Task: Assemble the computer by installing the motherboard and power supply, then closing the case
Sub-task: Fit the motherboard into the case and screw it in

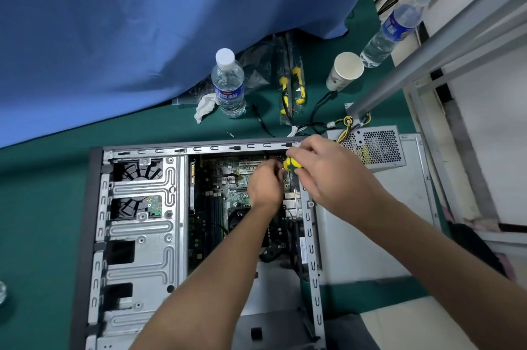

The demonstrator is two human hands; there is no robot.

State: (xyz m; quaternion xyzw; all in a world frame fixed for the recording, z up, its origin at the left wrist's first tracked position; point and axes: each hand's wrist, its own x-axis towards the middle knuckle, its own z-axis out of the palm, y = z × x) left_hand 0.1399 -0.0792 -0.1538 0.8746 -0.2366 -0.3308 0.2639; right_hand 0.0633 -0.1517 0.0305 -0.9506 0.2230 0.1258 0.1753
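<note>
Head view gives me two clear plastic water bottles, one (229,84) left and one (395,28) far right, plus one paper cup (344,71) on the green bench (42,207). My right hand (328,175) grips a yellow-green screwdriver handle (292,164); my left hand (263,185) curls just beside it, grip unclear. Both work over the motherboard (225,195) inside the open metal case (137,224). One perforated power supply (373,147) sits outside, right.

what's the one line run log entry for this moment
step: screwing motherboard into case | right hand: grips screwdriver | left hand: at tip | power supply: outside case
</note>
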